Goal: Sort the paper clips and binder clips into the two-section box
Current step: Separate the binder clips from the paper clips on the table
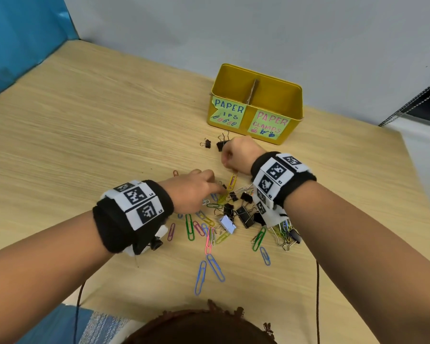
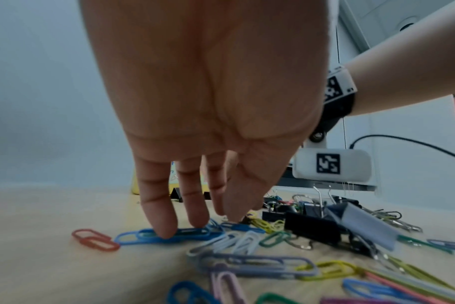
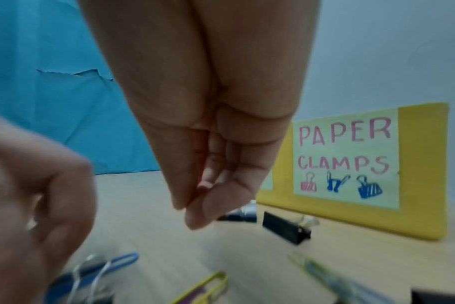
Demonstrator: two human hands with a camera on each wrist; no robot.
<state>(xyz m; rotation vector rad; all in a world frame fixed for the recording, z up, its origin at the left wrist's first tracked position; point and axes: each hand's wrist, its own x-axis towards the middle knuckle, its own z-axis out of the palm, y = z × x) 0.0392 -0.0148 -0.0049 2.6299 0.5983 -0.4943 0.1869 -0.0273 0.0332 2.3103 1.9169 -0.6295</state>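
A yellow two-section box (image 1: 293,95) stands at the back, labelled for paper clips on the left and paper clamps (image 3: 346,160) on the right. Coloured paper clips (image 1: 210,237) and black binder clips (image 1: 245,214) lie mixed in a pile in front of it. My left hand (image 1: 214,187) reaches into the pile with straight fingers (image 2: 164,226), and one fingertip rests on a blue paper clip (image 2: 133,238). My right hand (image 1: 227,160) hovers beyond the pile with its fingertips (image 3: 195,218) pinched together; nothing shows between them. A yellow paper clip (image 1: 232,182) lies just below it.
Two small black binder clips (image 1: 206,143) lie apart from the pile near the box front. A blue sheet (image 1: 23,45) covers the left wall. The table's right edge (image 1: 417,170) borders grey furniture. Thin cables (image 1: 317,294) trail from both wrists.
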